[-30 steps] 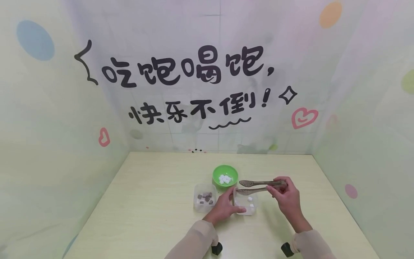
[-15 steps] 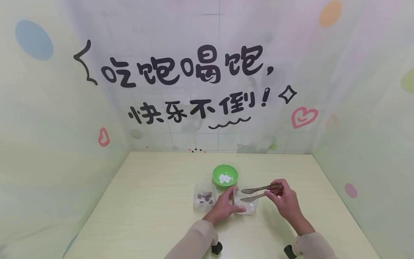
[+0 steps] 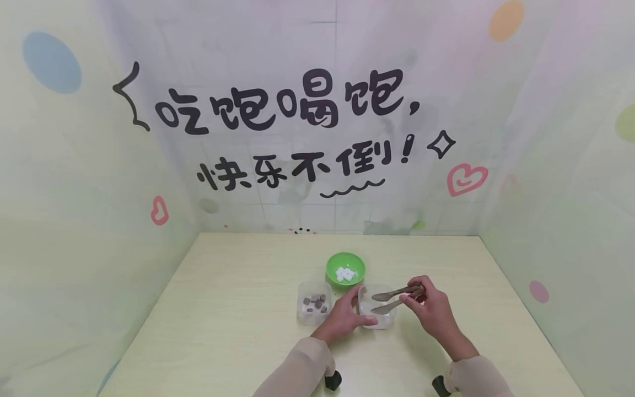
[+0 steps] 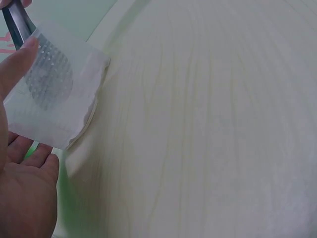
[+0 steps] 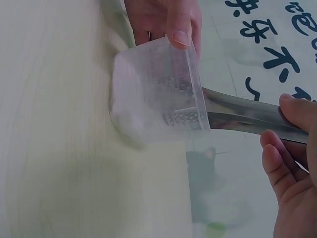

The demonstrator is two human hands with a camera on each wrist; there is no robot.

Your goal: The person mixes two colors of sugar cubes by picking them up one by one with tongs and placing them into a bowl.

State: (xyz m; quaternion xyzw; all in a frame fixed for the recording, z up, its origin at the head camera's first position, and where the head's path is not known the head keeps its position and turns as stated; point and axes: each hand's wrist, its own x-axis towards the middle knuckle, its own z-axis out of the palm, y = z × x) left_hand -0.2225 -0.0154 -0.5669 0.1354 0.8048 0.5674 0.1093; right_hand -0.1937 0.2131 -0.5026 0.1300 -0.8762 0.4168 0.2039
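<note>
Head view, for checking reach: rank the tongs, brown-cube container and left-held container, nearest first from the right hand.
1. Tongs: gripped in the right hand.
2. Left-held container: just left of it.
3. Brown-cube container: farther left, past the left hand.
</note>
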